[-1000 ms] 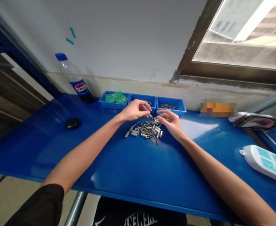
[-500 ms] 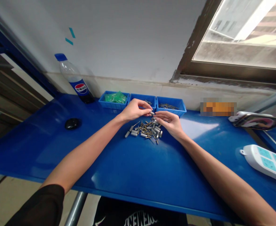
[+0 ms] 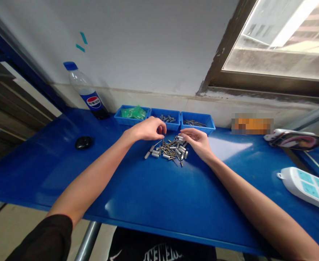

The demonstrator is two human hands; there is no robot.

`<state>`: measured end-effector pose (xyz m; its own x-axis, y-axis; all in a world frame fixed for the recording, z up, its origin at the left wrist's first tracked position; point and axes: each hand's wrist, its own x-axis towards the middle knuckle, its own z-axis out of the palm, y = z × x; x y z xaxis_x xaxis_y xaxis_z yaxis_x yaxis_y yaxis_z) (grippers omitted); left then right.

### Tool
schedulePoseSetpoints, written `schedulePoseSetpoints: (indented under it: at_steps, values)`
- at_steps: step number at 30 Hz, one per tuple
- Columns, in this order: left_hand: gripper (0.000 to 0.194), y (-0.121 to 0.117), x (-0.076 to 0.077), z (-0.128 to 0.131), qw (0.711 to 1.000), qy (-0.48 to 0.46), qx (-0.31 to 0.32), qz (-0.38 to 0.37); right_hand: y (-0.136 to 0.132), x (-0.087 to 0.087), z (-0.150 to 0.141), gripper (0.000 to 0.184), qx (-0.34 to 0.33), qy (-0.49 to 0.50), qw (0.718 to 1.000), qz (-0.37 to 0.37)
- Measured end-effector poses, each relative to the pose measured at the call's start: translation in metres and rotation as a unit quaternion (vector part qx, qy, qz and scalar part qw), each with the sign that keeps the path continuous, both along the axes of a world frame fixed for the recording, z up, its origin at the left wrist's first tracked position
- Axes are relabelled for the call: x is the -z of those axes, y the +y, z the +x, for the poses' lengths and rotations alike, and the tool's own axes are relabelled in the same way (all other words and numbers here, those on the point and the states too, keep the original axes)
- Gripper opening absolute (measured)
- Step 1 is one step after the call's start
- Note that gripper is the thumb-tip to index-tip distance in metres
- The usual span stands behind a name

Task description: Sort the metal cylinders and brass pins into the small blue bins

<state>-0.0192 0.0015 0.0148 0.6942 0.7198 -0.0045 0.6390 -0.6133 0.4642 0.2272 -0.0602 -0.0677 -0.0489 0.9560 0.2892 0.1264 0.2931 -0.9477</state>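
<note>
My left hand hovers just behind the left side of a loose pile, its fingers curled but apart, with nothing visible between them. The pile mixes thin brass-coloured pins with short silver metal cylinders on the blue table. At the pile's right edge, my right hand has its thumb and fingertips closed around a silver metal cylinder; the fingers partly hide it. Behind the hands, a middle blue bin contains grey cylinders. The right blue bin contains thin pins.
A left blue bin contains green plastic packets. Farther left stand a cola bottle and a black mouse. To the right are a propped phone and a white power strip. The wall rises behind the bins.
My left hand has moved left and slightly down, away from my right hand, uncovering the middle bin. The cylinder between both hands' fingertips is now at my right fingertips. My right hand has barely moved.
</note>
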Motion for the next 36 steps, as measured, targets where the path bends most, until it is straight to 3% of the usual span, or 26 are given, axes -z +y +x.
schedulePoseSetpoints:
  at_steps: [4,10,16,24,31,36]
  values:
    - [0.035,-0.007,0.004,0.004,0.992,0.123,0.036,-0.018,0.000,-0.001,0.000,0.032,0.000,0.004,1.000,-0.003]
    - [0.036,-0.010,0.012,0.013,0.994,0.105,0.010,0.005,-0.002,-0.003,-0.001,0.034,0.003,0.008,1.000,-0.015]
    - [0.046,-0.008,0.009,0.015,0.998,-0.059,-0.034,-0.017,-0.001,-0.003,-0.002,0.032,0.007,0.020,1.000,-0.011]
    - [0.028,-0.008,0.009,0.020,0.952,-0.285,-0.014,-0.110,0.000,-0.002,0.000,0.035,0.013,0.007,1.000,-0.008]
    - [0.025,-0.010,0.016,0.026,0.928,-0.349,-0.054,-0.117,-0.002,-0.001,0.001,0.040,-0.042,0.000,0.999,-0.003]
    - [0.031,-0.011,0.028,0.033,0.927,-0.349,-0.057,-0.128,-0.002,0.000,0.001,0.037,-0.026,-0.001,1.000,-0.001]
